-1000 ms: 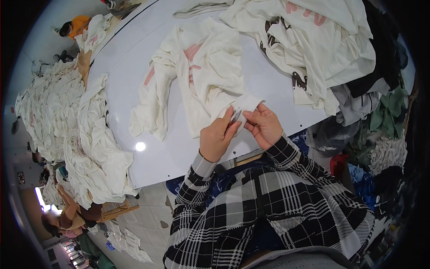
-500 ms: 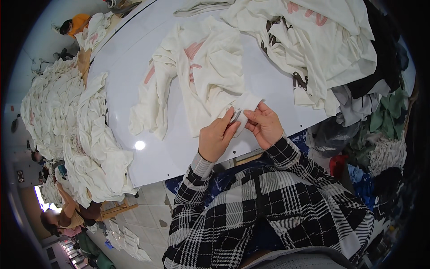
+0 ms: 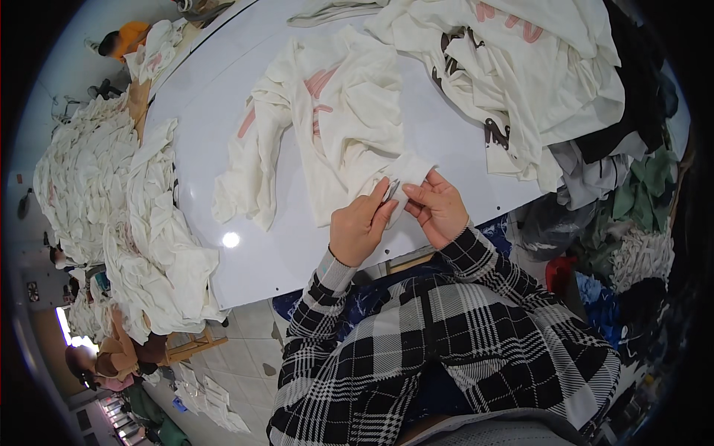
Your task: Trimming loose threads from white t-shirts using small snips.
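Note:
On the table in front of me lies a white long-sleeved shirt (image 3: 357,111) with pinkish-red print, its folds bunched toward my hands. My left hand (image 3: 357,229) is closed around small metal thread snips (image 3: 392,190), with the blades against the fabric; most of the tool is hidden by my fingers. Beside it, my right hand (image 3: 439,208) pinches the edge of the shirt, a narrow white band, between thumb and fingers. Both hands are close together near the table's front edge.
The white table (image 3: 201,186) bears a heap of white printed garments (image 3: 550,82) at right. Another large pile of white garments (image 3: 89,186) stands at left. Dark, grey and green clothes (image 3: 639,193) lie off the right edge. Two people work at far left.
My hands and the shirt stay almost in place, with only a slight shift of the whole view. At far left, a person's arm has moved a little.

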A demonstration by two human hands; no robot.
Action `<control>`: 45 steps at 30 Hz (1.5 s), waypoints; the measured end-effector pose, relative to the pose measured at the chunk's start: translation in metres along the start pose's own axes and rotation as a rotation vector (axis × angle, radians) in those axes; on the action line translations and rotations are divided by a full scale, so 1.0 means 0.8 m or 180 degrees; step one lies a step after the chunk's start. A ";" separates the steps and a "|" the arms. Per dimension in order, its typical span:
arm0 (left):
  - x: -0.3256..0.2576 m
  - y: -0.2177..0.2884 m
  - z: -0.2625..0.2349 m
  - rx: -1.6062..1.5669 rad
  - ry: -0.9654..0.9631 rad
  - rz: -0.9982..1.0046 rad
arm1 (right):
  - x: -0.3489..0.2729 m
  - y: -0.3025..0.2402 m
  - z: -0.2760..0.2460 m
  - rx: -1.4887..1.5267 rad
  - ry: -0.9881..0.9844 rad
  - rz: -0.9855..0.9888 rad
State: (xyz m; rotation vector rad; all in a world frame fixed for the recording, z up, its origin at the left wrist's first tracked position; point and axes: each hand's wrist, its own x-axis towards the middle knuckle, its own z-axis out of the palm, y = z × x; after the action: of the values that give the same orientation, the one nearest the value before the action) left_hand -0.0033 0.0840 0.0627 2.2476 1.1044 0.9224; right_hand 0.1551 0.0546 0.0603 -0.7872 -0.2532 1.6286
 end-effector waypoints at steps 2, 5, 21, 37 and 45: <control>-0.001 -0.004 0.000 0.0019 0.0013 0.0033 | 0.000 0.000 -0.001 -0.0006 -0.0018 0.0007; -0.002 -0.003 0.000 0.0004 0.0143 0.0064 | 0.000 0.000 0.000 0.0044 -0.0003 0.0043; -0.017 0.030 -0.071 -0.0107 -0.2223 -0.0553 | 0.002 0.001 -0.004 -0.0116 -0.0166 0.0004; 0.005 0.004 -0.013 -0.0858 0.0005 -0.0722 | -0.014 0.029 0.006 -0.0429 -0.0028 0.0107; 0.003 -0.008 -0.016 -0.2232 -0.0052 -0.1714 | 0.000 0.029 -0.003 -0.0253 0.0017 0.0242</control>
State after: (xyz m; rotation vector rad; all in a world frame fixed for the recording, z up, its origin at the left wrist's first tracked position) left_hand -0.0151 0.0914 0.0681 1.3050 1.0777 0.8712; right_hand 0.1384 0.0483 0.0452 -0.8707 -0.2888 1.6960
